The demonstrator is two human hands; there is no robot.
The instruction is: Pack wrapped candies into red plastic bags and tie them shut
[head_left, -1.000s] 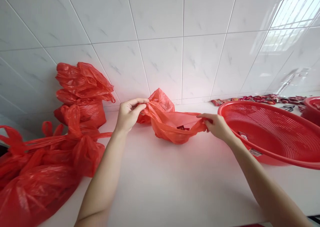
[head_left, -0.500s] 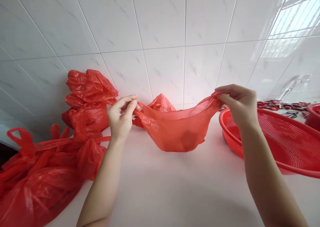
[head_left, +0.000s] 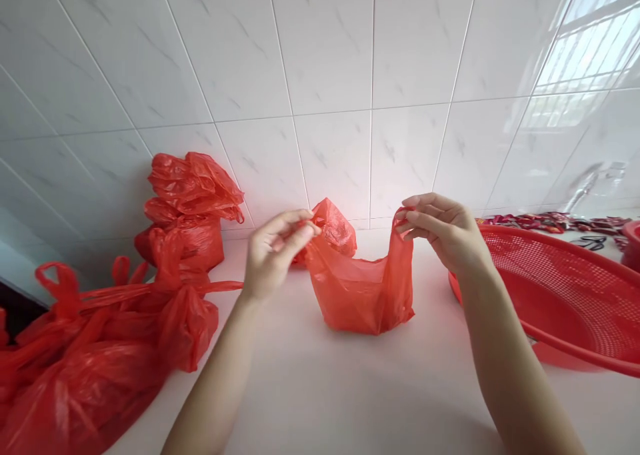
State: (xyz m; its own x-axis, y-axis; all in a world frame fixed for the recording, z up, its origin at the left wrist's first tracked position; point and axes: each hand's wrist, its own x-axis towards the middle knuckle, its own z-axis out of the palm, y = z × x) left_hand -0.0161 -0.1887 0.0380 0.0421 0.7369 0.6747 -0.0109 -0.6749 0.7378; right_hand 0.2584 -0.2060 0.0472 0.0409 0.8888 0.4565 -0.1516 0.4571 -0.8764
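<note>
A small red plastic bag [head_left: 363,291] stands on the white counter [head_left: 350,401] near the tiled wall. My left hand [head_left: 275,255] pinches its left handle between thumb and fingers. My right hand [head_left: 443,228] pinches the right handle at about the same height. The two hands hold the handles up, roughly a hand's width apart, with the bag sagging between them. What lies inside the bag is hidden by the plastic.
Several filled, tied red bags [head_left: 100,355] lie at the left, with another red bag [head_left: 193,208] against the wall. A large red mesh basket [head_left: 570,308] sits at the right. Small red wrapped items [head_left: 545,221] lie along the back right by the wall.
The bag was lifted from the counter and stretched wide; now both hands have come closer together, so the bag hangs narrower and taller between them.
</note>
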